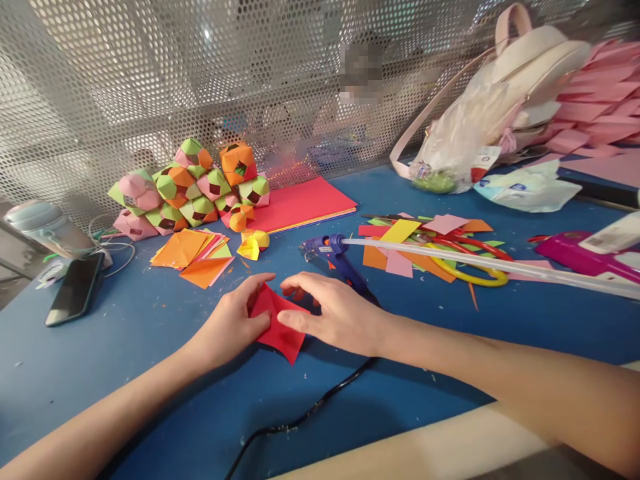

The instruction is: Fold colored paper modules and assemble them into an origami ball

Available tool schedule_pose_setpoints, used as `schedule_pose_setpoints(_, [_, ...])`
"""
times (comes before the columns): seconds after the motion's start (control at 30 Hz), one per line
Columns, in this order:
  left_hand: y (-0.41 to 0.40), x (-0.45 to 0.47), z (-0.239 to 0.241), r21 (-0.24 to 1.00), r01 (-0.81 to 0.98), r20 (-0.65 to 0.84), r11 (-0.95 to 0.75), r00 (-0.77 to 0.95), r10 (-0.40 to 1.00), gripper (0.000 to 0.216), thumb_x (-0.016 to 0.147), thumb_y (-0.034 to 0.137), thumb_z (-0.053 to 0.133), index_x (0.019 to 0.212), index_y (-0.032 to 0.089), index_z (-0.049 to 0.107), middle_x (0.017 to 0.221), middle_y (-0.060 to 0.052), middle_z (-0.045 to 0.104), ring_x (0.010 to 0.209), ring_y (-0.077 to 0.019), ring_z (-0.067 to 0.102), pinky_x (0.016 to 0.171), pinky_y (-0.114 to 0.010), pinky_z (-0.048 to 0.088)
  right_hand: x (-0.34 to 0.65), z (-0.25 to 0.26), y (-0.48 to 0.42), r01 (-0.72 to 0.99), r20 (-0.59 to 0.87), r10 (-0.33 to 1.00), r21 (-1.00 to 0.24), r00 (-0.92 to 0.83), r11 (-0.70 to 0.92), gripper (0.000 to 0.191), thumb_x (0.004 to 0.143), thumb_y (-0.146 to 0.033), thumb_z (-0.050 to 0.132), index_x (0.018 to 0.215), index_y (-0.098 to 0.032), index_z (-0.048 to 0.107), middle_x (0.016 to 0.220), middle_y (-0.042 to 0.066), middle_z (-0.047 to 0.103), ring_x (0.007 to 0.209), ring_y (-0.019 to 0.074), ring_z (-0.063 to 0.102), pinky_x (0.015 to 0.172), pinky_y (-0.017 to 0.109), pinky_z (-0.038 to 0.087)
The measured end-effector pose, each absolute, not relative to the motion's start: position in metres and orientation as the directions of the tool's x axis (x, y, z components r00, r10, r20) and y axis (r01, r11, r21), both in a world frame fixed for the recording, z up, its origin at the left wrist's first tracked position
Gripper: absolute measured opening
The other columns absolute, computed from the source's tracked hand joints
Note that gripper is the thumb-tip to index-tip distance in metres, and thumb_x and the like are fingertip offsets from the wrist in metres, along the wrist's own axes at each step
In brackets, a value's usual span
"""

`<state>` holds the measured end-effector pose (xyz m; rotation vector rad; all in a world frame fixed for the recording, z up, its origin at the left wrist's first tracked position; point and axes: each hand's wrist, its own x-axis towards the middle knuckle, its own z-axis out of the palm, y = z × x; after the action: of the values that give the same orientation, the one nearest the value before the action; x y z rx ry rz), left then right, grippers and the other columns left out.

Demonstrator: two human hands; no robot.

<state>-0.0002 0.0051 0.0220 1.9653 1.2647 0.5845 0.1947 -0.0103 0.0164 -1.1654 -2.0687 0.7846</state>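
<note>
Over the blue tabletop (200,410), the right hand (345,313) curves, thumb and fingers apart. The left hand (231,320) pinches the red paper (286,339) between the tabletop's near and far edges. Steady left grip and light right-hand pressure should keep its creases clean.

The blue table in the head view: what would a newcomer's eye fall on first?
Probably the heap of green, pink and orange folded-paper balls, at the back left by the perforated metal screen. Next, the bright red paper at centre, between the left hand and right hand. Just beyond the right hand, the blue glue gun.
</note>
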Motion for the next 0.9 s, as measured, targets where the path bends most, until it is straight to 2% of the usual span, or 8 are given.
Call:
schedule_pose_setpoints(0.1, [-0.001,0.004,0.024,0.760,0.572,0.040,-0.309,0.434,0.900,0.054,0.074,0.015,0.053,0.127,0.023,0.045,0.102,-0.003,0.064,0.087,-0.0167,0.059,0.076,-0.029,0.047,0.189,0.008,-0.007,0.497,0.246,0.891,-0.758,-0.382,0.423,0.027,0.079,-0.022,0.057,0.106,-0.018,0.056,0.107,0.008,0.064,0.096,0.0223,0.060,0.080,0.035,0.046])
schedule_pose_setpoints(0.2, [0.000,0.003,0.021,0.800,0.519,0.038,-0.300,0.456,0.889,0.058,0.073,0.013,0.053,0.129,0.024,0.041,0.103,-0.004,0.063,0.087,-0.0164,0.060,0.076,-0.030,0.048,0.192,0.005,0.001,0.404,0.182,0.921,-0.856,-0.346,0.321,0.023,0.078,-0.008,0.050,0.097,-0.019,0.057,0.100,0.005,0.067,0.091,0.0181,0.062,0.077,0.030,0.047])
schedule_pose_setpoints(0.33, [0.010,-0.003,0.013,0.776,0.548,0.050,-0.312,0.441,0.896,0.059,0.071,0.012,0.053,0.128,0.023,0.043,0.096,-0.004,0.062,0.081,-0.0155,0.058,0.073,-0.029,0.047,0.200,0.002,0.010,0.365,0.103,0.928,-0.899,-0.357,0.240,0.020,0.076,-0.008,0.051,0.092,-0.018,0.057,0.090,0.003,0.066,0.080,0.0147,0.062,0.070,0.027,0.048])
schedule_pose_setpoints(0.5, [0.015,-0.008,0.011,0.667,0.631,0.076,-0.397,0.472,0.878,0.051,0.074,0.011,0.047,0.125,0.023,0.044,0.088,-0.001,0.059,0.076,-0.0134,0.055,0.073,-0.027,0.044,0.202,-0.008,0.012,0.526,0.221,0.879,-0.729,-0.423,0.437,0.019,0.074,-0.006,0.051,0.086,-0.019,0.057,0.080,0.000,0.061,0.071,0.0133,0.055,0.066,0.027,0.042])
schedule_pose_setpoints(0.6, [0.015,-0.009,0.013,0.620,0.662,0.062,-0.421,0.493,0.868,0.049,0.075,0.011,0.045,0.123,0.023,0.045,0.085,0.000,0.056,0.070,-0.0125,0.052,0.068,-0.025,0.043,0.202,-0.012,0.012,0.545,0.255,0.859,-0.684,-0.443,0.484,0.018,0.073,-0.005,0.050,0.084,-0.018,0.057,0.081,0.001,0.060,0.073,0.0139,0.054,0.068,0.028,0.042])
schedule_pose_setpoints(0.77, [0.015,-0.009,0.014,0.608,0.665,0.036,-0.435,0.524,0.851,0.048,0.076,0.012,0.044,0.123,0.022,0.044,0.086,0.000,0.056,0.071,-0.0127,0.053,0.070,-0.026,0.043,0.200,-0.015,0.010,0.511,0.273,0.861,-0.712,-0.429,0.481,0.027,0.075,-0.007,0.054,0.100,-0.019,0.056,0.097,0.004,0.062,0.087,0.0173,0.057,0.076,0.030,0.044])
schedule_pose_setpoints(0.9, [0.020,-0.012,0.013,0.624,0.647,0.032,-0.440,0.541,0.841,0.045,0.077,0.014,0.045,0.121,0.022,0.045,0.083,0.001,0.055,0.070,-0.0123,0.052,0.069,-0.025,0.043,0.199,-0.016,0.009,0.517,0.310,0.833,-0.669,-0.458,0.534,0.022,0.078,-0.006,0.053,0.094,-0.019,0.057,0.090,0.004,0.062,0.083,0.0167,0.057,0.073,0.030,0.045])
